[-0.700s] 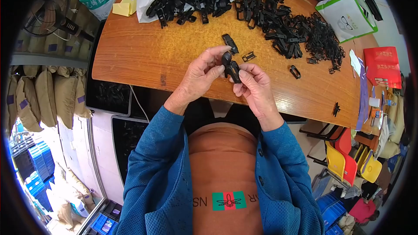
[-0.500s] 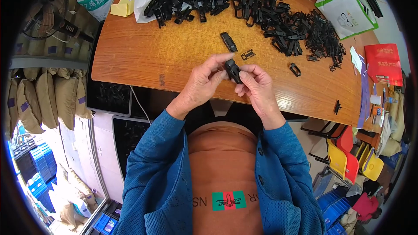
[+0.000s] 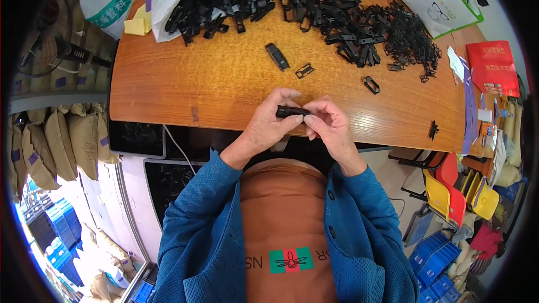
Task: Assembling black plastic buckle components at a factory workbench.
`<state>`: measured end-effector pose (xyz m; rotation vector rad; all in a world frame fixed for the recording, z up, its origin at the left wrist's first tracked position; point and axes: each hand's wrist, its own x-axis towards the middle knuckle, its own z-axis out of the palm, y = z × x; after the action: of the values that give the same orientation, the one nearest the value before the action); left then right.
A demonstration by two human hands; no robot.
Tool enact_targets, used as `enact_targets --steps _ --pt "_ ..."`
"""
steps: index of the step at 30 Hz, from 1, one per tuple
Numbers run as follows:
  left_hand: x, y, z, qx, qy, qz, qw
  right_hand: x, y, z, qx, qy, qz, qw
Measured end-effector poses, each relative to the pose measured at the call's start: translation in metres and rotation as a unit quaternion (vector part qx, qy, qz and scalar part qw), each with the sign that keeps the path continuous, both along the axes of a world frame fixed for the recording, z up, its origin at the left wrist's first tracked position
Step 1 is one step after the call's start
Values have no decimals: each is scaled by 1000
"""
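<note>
My left hand [image 3: 266, 125] is closed around a small black plastic part [image 3: 289, 112], which lies sideways between thumb and fingers. The fingertips of my right hand [image 3: 331, 126] pinch that part's right end. Both hands are just above the table's near edge. On the wood beyond them lie a longish black plastic piece [image 3: 277, 56], a thin open black frame [image 3: 305, 70] and, farther right, a black oval loop [image 3: 371, 85]. My fingers cover much of the held part, so its exact kind is hidden.
A white sack [image 3: 168, 0] spills black plastic parts [image 3: 224, 8] onto the brown table [image 3: 168, 87]. Heaps of similar parts [image 3: 359, 28] spread to its right. A white-and-green bag [image 3: 441, 3] and a red bag [image 3: 493, 67] stand far right. Another small black piece [image 3: 433, 130] lies near the right edge.
The held black part has turned from steeply slanted to nearly level. Both hands have come lower in the picture and closer together, while the table view has shifted slightly.
</note>
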<state>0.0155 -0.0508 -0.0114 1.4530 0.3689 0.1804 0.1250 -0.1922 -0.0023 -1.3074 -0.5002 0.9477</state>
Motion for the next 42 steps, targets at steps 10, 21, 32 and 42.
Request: enact_targets --steps 10,21,32,42 --pt "9 2 5 -114 -1 22 993 16 12 -6 -64 143 6 988" --pt "40 44 37 578 -21 28 815 99 -45 14 -268 -527 -147 793" --pt "85 27 21 234 46 -18 971 79 -41 -13 -48 -85 -145 985" --pt "44 3 16 -42 -98 58 993 19 11 4 47 -59 -132 988"
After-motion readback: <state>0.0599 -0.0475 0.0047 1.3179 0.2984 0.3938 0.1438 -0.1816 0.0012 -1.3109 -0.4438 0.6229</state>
